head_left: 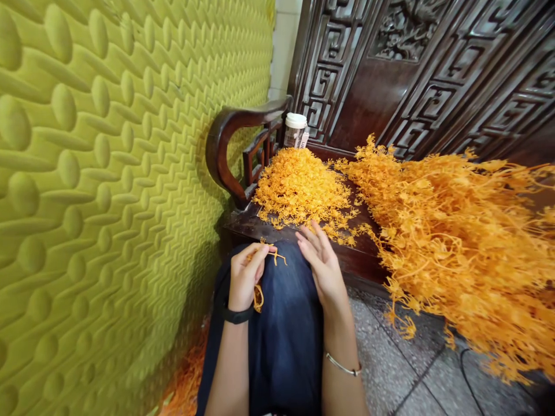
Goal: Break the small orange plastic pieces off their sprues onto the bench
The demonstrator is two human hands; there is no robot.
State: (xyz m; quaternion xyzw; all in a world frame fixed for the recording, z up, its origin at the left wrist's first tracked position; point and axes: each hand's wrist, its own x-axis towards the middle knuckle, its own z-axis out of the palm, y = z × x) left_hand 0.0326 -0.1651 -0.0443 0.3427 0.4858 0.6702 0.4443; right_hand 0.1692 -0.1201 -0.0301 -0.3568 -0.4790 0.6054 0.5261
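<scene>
My left hand (246,271) is closed in a pinch on a small orange plastic sprig (274,254), held over my dark blue lap (284,323). A black band sits on that wrist. My right hand (321,263) is open beside it, fingers stretched toward the bench edge, holding nothing; a thin bracelet circles its wrist. Just beyond both hands lies a heap of small orange plastic pieces (301,188) on the dark wooden bench (260,228). A large bundle of long orange plastic branches (455,242) spreads over the bench's right side and hangs over the floor.
A yellow padded wall (108,190) fills the left. The bench's curved armrest (229,144) and carved backrest (411,63) stand behind the heap. A white-capped jar (295,130) sits at the bench's back corner. Orange scraps (186,381) lie on the speckled floor (403,370).
</scene>
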